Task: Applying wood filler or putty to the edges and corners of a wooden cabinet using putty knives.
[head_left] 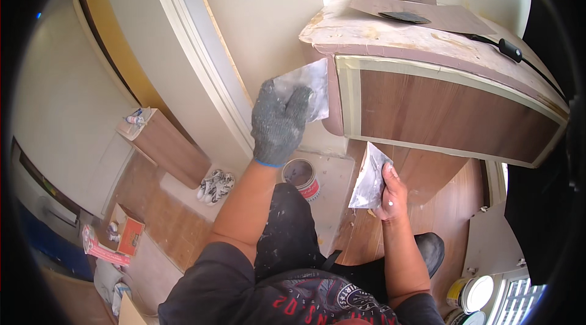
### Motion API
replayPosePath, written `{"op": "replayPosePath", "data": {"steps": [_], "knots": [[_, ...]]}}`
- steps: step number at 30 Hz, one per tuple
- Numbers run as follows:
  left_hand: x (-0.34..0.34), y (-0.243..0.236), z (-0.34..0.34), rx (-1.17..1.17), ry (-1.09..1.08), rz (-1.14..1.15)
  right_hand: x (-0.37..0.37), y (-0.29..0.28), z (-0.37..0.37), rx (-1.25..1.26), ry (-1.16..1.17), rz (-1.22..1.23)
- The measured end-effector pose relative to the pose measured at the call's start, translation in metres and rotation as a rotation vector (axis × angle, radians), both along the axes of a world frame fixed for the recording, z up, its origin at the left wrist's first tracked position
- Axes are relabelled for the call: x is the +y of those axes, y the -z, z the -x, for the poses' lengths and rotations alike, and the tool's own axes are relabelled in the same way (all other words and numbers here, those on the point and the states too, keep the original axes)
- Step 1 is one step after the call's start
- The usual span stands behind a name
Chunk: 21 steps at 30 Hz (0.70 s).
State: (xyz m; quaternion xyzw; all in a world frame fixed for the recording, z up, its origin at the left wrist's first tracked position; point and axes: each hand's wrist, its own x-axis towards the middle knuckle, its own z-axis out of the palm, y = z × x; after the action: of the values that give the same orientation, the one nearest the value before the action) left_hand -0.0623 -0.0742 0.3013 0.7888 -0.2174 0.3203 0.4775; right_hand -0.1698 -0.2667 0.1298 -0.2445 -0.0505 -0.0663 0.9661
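My left hand, in a dark grey knit glove, grips a flat, whitish-smeared putty spreader. The blade's right edge meets or lies very close to the pinkish rounded side of a cabinet; actual contact is hard to tell. My bare right hand holds a second putty spreader, tilted upright below the cabinet, with white smears on its face. The cabinet's brown wood-grain panel is framed by pale masking tape. An open can stands below my left hand, partly behind my knee.
On the cabinet's patchy top lie a brown sheet, a dark round pad and a black cable. A small wood-grain cabinet, shoes and an orange box stand at left. Paint cans sit lower right.
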Motion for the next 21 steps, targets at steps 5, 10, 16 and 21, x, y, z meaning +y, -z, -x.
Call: {"op": "replayPosePath", "data": {"steps": [5, 10, 16, 21], "knots": [[-0.016, -0.016, -0.016, -0.085, 0.033, 0.053, 0.004, 0.005, -0.001, -0.012, -0.063, 0.05], [-0.018, -0.02, -0.029, -0.124, -0.11, -0.069, 0.004, 0.005, -0.002, 0.015, -0.024, 0.067], [-0.005, -0.008, -0.06, -0.17, 0.174, 0.181, 0.004, -0.001, 0.0, -0.003, -0.03, 0.076], [0.012, -0.015, -0.074, -0.058, -0.033, 0.093, 0.003, 0.002, 0.0, 0.01, 0.004, 0.09]]}}
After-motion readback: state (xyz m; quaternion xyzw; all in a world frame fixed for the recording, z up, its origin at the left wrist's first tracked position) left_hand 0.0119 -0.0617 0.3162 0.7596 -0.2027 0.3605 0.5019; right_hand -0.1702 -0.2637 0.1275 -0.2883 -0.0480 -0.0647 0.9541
